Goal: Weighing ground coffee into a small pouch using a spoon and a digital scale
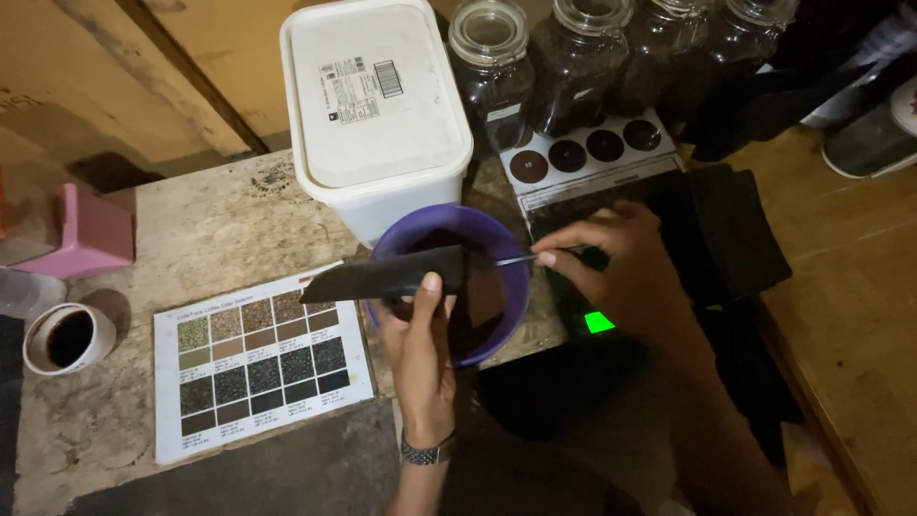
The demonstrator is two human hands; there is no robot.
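A purple bowl point(511, 287) with dark brown grounds stands at the table's edge. My left hand point(420, 354) holds a black flat card point(382, 275) by its lower edge, so that it lies across the bowl's left rim. A metal watch sits on that wrist. My right hand point(611, 258) pinches a thin dark tool point(521, 258) whose tip reaches over the bowl towards the card.
A white lidded tub point(373, 105) stands behind the bowl. Several glass jars point(492, 67) of dark beans line the back. A colour chart sheet point(263, 358) lies left of the bowl, a white cup point(67, 336) of dark liquid farther left. A green light point(599, 322) glows on a dark device.
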